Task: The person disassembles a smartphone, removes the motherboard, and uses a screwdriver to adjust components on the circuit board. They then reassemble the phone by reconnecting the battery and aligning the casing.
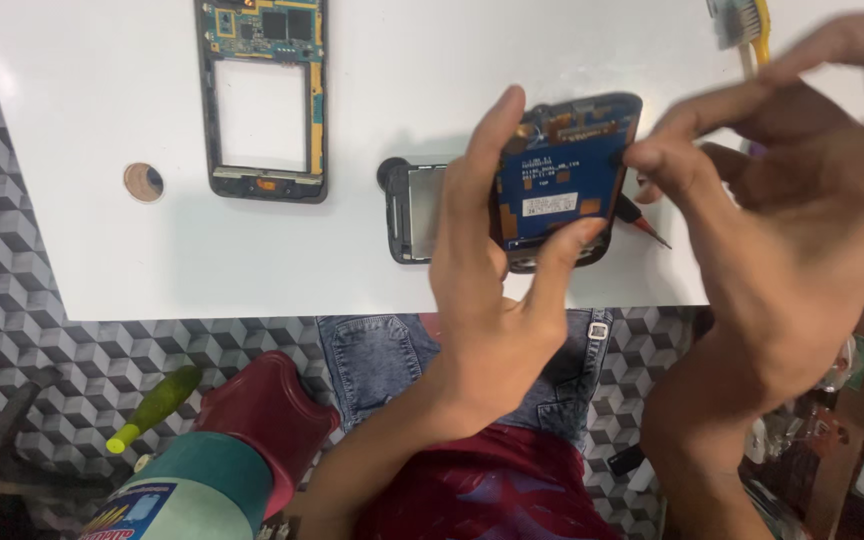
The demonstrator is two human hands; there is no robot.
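- Left hand (482, 290) – closed around the opened phone body (564, 180), thumb along its left edge, a finger curled under the lower edge; the phone is held above the near edge of the bench (102, 150), its blue circuit board facing up.
- Right hand (782, 230) – fingers spread and loosely bent, fingertips (652, 158) touching the right edge of the phone body; it grips nothing fully.
- Screwdriver (644, 220) – red-and-black tip lies on the bench just below the right hand's fingertips, partly hidden.
- Dark screen frame (412, 210) – flat on the bench, just left of the held phone, partly behind the left hand.
- Second phone frame (264, 100) with green circuit board – on the bench, well apart to the upper left.
- Round hole (143, 182) – in the bench near its left edge.
- Brush (742, 25) with yellow handle – at the top right.
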